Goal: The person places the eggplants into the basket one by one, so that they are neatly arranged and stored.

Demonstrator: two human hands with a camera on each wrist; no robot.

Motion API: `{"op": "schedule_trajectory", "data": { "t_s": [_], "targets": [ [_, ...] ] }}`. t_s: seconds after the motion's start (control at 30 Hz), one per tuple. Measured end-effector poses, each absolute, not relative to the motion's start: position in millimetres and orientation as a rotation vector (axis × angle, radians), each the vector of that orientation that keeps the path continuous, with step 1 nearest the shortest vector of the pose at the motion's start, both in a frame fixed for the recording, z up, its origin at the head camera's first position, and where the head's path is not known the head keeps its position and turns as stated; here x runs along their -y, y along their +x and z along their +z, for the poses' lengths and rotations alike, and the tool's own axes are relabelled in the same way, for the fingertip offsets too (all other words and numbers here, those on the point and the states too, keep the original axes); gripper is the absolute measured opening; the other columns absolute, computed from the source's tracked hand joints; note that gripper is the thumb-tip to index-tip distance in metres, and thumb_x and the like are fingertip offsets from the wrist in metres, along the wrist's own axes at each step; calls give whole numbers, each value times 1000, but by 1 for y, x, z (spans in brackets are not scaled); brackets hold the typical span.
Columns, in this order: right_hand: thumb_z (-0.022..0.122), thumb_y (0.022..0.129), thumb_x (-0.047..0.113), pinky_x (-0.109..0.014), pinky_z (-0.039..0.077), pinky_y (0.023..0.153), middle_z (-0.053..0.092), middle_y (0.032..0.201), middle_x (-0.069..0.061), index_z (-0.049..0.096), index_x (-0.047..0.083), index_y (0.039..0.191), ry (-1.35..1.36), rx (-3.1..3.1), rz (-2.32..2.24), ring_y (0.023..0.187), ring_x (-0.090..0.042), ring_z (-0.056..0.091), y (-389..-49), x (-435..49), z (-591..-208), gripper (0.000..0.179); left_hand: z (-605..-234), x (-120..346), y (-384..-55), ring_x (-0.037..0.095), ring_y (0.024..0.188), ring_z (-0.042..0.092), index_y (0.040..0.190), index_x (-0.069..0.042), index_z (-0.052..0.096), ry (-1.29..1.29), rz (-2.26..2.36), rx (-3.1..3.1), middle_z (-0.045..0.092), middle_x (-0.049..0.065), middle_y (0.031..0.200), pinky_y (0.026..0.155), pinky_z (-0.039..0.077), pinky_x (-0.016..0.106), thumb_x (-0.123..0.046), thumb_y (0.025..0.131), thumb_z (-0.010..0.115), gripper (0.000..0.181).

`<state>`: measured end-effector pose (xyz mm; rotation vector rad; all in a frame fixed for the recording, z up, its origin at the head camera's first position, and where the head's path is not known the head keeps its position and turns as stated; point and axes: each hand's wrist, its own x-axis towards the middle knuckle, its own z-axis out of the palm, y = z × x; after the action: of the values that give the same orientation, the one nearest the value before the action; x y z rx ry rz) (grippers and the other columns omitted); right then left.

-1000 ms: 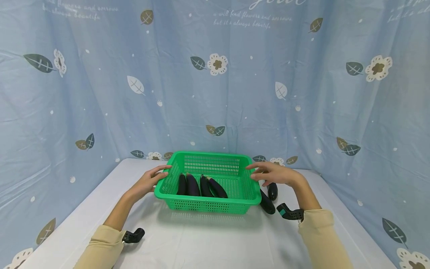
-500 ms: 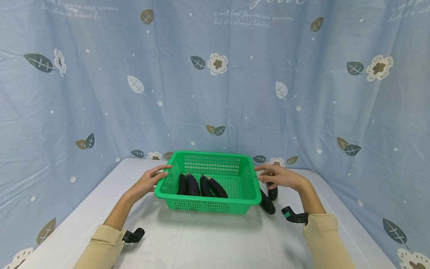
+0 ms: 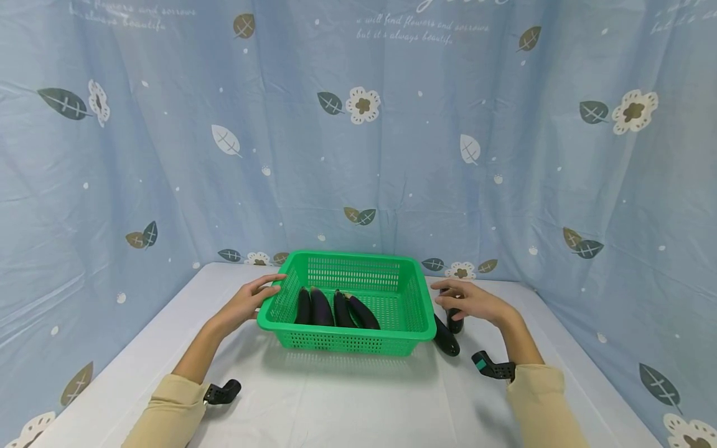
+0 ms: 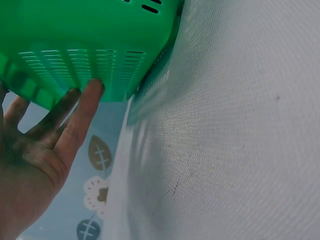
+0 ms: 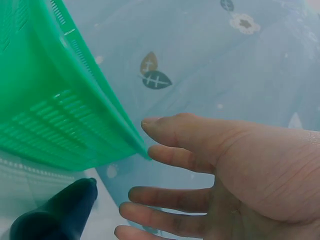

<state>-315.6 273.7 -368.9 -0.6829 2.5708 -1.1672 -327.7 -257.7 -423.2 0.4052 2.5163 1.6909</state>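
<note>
A green perforated plastic basket (image 3: 347,334) sits on the white-covered table with several dark eggplants (image 3: 321,308) lying in its left half. My left hand (image 3: 242,305) touches the basket's left rim and side; in the left wrist view its fairly straight fingers (image 4: 82,117) lie against the outer wall. Off the right side, my right hand (image 3: 475,300) hovers with spread fingers, holding nothing. Two eggplants lie there: a nearer one (image 3: 446,339) against the basket, and a farther one (image 3: 456,325) partly hidden by that hand. The right wrist view shows one eggplant (image 5: 60,210) below the fingers.
A blue curtain (image 3: 358,155) with leaf and flower prints surrounds the table's back and sides. The white tablecloth (image 3: 347,398) extends in front of the basket. Each wrist carries a black camera mount (image 3: 493,366).
My right hand has moved off the basket's right rim, rightward and slightly down, to above the eggplants outside. The left hand and the basket have stayed in place.
</note>
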Motion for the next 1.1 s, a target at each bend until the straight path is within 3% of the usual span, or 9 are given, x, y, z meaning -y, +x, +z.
{"op": "schedule_trajectory", "data": {
  "t_s": [0.23, 0.6, 1.1],
  "targets": [
    [57, 100, 35, -46, 57, 89, 46, 144, -29, 42, 9, 148, -647, -2586, -1207, 129, -41, 50, -316, -276, -378, 56, -424, 257, -327, 41, 135, 46, 149, -32, 40, 403, 1680, -2526, 37, 16, 155, 89, 57, 45, -51, 99, 52, 56],
    [58, 100, 34, -45, 58, 88, 44, 146, -27, 40, 9, 149, -598, -2598, -1275, 130, -41, 49, -311, -276, -385, 58, -424, 257, -327, 40, 131, 50, 150, -31, 39, 403, 1680, -2522, 39, 18, 153, 87, 58, 45, -50, 99, 51, 55],
    [57, 100, 32, -48, 57, 88, 39, 146, -34, 38, 4, 149, -533, -2666, -1294, 127, -46, 50, -316, -288, -390, 59, -422, 256, -326, 40, 132, 49, 150, -31, 39, 400, 1687, -2517, 38, 18, 153, 88, 58, 44, -48, 100, 51, 54]
  ]
}}
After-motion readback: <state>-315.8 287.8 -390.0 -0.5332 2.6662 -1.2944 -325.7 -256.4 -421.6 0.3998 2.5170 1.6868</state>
